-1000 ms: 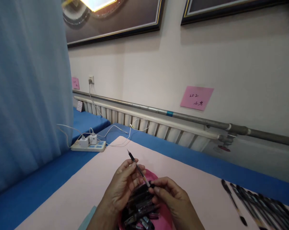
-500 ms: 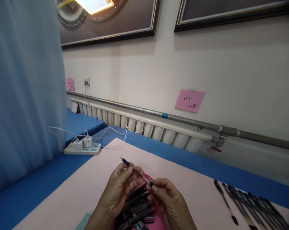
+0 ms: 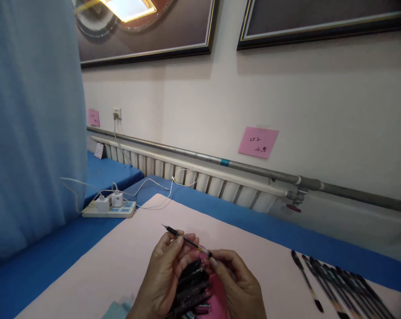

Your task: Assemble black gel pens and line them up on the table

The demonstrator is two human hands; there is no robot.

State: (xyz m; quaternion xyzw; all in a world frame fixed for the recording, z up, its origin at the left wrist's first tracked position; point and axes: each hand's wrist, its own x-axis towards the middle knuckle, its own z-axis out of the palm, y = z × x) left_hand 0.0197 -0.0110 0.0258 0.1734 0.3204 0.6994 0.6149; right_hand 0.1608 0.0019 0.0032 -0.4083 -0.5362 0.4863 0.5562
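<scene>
A gel pen (image 3: 189,241) with a clear barrel, black grip and bare tip slants between my two hands, its tip pointing up and left. My left hand (image 3: 169,261) pinches it near the grip between thumb and fingers. At the other end, my right hand (image 3: 238,279) grips the black end with thumb and forefinger. Beneath and between my hands lies a heap of black pen parts (image 3: 192,288) on a pink cloth or bag (image 3: 218,294); my hands hide part of the heap.
Several similar pens (image 3: 340,283) lie in a slanted row at right on the pink sheet (image 3: 253,248). A white power strip (image 3: 109,211) with chargers and cables sits at left. A light blue piece (image 3: 117,310) lies at the front edge. Radiator (image 3: 200,179) and pipe run along the wall.
The view has shifted slightly, so the scene sits a little further left and lower. Both hands keep their hold on the pen, which stays at nearly the same slant.
</scene>
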